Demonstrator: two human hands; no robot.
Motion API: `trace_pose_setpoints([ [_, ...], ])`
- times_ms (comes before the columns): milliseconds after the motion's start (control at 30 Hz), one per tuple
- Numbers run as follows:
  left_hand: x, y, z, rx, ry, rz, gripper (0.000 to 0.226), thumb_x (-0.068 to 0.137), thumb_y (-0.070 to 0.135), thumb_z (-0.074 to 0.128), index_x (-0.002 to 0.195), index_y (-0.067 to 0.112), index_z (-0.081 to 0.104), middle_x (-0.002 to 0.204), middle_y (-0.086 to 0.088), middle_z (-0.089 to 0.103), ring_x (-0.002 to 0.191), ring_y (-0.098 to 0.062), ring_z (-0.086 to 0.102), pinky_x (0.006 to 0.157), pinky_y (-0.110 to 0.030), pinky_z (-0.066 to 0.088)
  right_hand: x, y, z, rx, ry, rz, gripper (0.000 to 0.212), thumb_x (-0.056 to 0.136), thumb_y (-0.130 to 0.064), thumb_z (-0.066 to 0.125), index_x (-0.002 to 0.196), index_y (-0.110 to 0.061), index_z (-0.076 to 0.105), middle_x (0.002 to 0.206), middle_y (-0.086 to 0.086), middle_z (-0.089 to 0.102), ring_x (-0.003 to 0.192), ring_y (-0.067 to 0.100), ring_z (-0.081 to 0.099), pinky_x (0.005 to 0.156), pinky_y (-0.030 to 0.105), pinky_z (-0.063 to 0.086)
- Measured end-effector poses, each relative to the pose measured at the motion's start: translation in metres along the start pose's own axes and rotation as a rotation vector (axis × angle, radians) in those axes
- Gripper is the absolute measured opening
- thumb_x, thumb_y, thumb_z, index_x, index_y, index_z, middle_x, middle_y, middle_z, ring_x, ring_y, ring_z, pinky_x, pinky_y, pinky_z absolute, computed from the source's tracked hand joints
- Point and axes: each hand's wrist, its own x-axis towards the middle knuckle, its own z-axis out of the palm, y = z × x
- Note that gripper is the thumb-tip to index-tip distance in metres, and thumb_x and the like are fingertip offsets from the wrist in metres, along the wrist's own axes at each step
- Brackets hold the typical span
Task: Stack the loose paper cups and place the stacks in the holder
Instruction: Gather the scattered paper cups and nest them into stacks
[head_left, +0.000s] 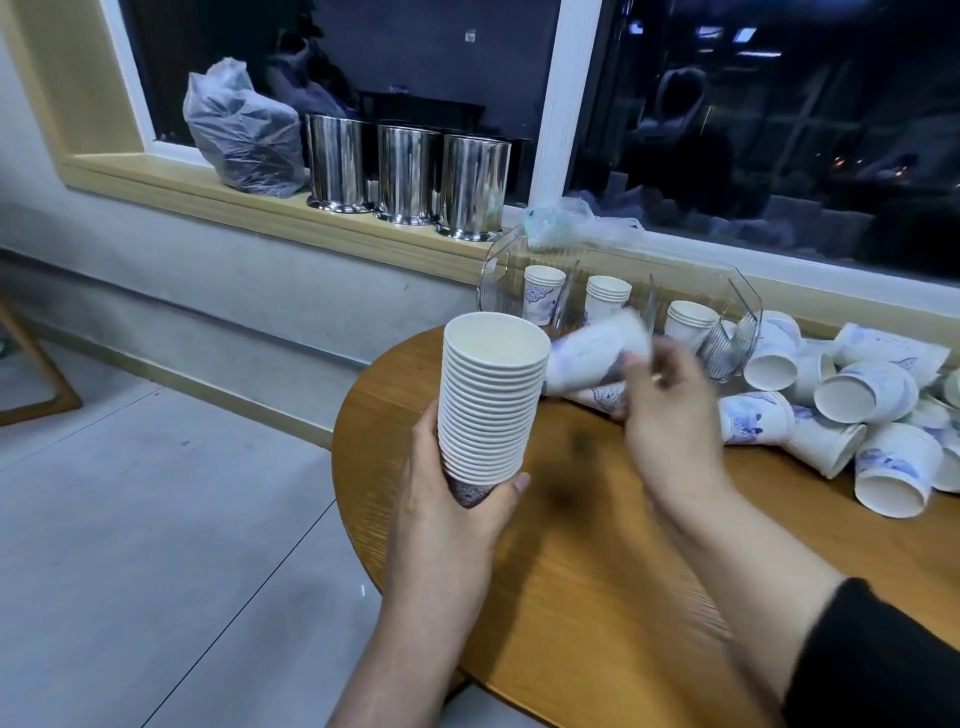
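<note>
While the left hand (457, 499) grips the upright stack (491, 405) by its base, mouth open upward, the right hand (670, 410) pinches a blurred loose cup (597, 353) just right of the rim, lying sideways; it needs tipping upright.

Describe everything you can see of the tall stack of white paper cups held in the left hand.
The tall stack of nested white paper cups stands upright, mouth up, showing many tightly packed rolled rims and a pale empty inside in the top cup. Only the bottom cup's wall shows, with a dark blue pattern. The left hand grips it round the base, above the edge of the round wooden table. The right hand holds a blurred single cup just beside its top.
</note>
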Motion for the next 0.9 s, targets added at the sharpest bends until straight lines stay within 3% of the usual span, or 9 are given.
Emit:
trace_pose_setpoints([
  [67,-0.001,0.001,0.001,-0.009,-0.018,0.001,0.082,0.073,0.028,0.086,0.135,0.052,0.038,0.125,0.028,0.059,0.116,0.004,0.055,0.095,-0.036,0.053,-0.002,-0.044,-0.022,0.04,0.053,-0.25,0.016,0.102,-0.028,0.052,0.111,-0.019,0.061,0.09,-0.003,0.062,0.079,0.016,0.056,0.072,0.037,0.049],
  [133,-0.003,0.003,0.004,-0.009,-0.047,0.01,0.084,0.074,0.028,0.085,0.138,0.052,0.037,0.126,0.028,0.058,0.116,0.005,0.055,0.095,-0.032,0.052,-0.009,-0.089,-0.042,0.053,0.02,-0.429,0.013,0.103,-0.025,0.05,0.112,-0.022,0.059,0.089,-0.003,0.061,0.076,0.016,0.055,0.07,0.039,0.05],
  [233,-0.009,0.008,0.012,0.016,-0.105,0.031,0.084,0.076,0.027,0.083,0.14,0.052,0.036,0.128,0.025,0.058,0.117,0.002,0.056,0.095,-0.028,0.05,-0.024,-0.13,-0.06,-0.074,-0.16,-0.591,0.016,0.103,-0.017,0.05,0.114,-0.024,0.059,0.091,-0.013,0.061,0.076,0.003,0.057,0.069,0.023,0.049],
  [333,-0.016,0.015,0.025,0.026,-0.15,0.04,0.085,0.074,0.024,0.082,0.139,0.053,0.036,0.126,0.022,0.059,0.115,-0.001,0.057,0.096,-0.031,0.051,-0.028,-0.135,-0.073,-0.417,-0.369,-0.607,0.026,0.102,-0.024,0.05,0.124,-0.032,0.061,0.105,-0.017,0.062,0.098,-0.004,0.056,0.081,0.007,0.039],
  [467,-0.029,0.024,0.041,0.019,-0.225,0.047,0.085,0.071,0.024,0.083,0.137,0.053,0.038,0.122,0.021,0.062,0.113,-0.004,0.059,0.094,-0.037,0.052,-0.026,-0.127,-0.093,-0.641,-0.497,-0.596,0.032,0.102,-0.026,0.05,0.132,-0.028,0.061,0.113,-0.009,0.062,0.107,0.004,0.053,0.089,0.013,0.037],
  [567,-0.041,0.03,0.054,-0.009,-0.287,0.039,0.085,0.07,0.028,0.086,0.137,0.052,0.039,0.117,0.022,0.064,0.107,0.0,0.061,0.089,-0.034,0.054,-0.037,-0.113,-0.11,-0.687,-0.588,-0.528,0.034,0.103,-0.029,0.047,0.135,-0.027,0.059,0.115,-0.009,0.057,0.108,0.003,0.049,0.088,0.007,0.032],
  [700,-0.066,0.045,0.088,-0.025,-0.415,0.078,0.082,0.07,0.024,0.088,0.129,0.052,0.04,0.113,0.027,0.064,0.103,0.007,0.061,0.077,-0.009,0.045,-0.066,-0.082,-0.16,-0.628,-0.418,-0.392,0.048,0.102,-0.039,0.043,0.148,-0.03,0.041,0.149,-0.015,0.036,0.133,-0.002,0.037,0.111,0.015,0.028],
  [800,-0.093,0.061,0.123,-0.051,-0.489,0.11,0.078,0.07,0.022,0.088,0.122,0.054,0.039,0.113,0.027,0.064,0.102,0.01,0.061,0.074,-0.004,0.042,-0.093,-0.059,-0.203,-0.534,-0.277,-0.284,0.057,0.101,-0.038,0.048,0.152,-0.041,0.021,0.155,-0.028,0.018,0.142,-0.016,0.012,0.113,0.005,0.012],
  [900,-0.125,0.078,0.164,-0.105,-0.54,0.11,0.072,0.072,0.023,0.087,0.12,0.054,0.043,0.115,0.025,0.066,0.103,0.006,0.064,0.077,-0.008,0.046,-0.114,-0.031,-0.252,-0.427,-0.144,-0.203,0.061,0.099,-0.05,0.044,0.149,-0.054,0.009,0.158,-0.027,0.022,0.144,-0.006,0.025,0.117,0.023,0.028],
])
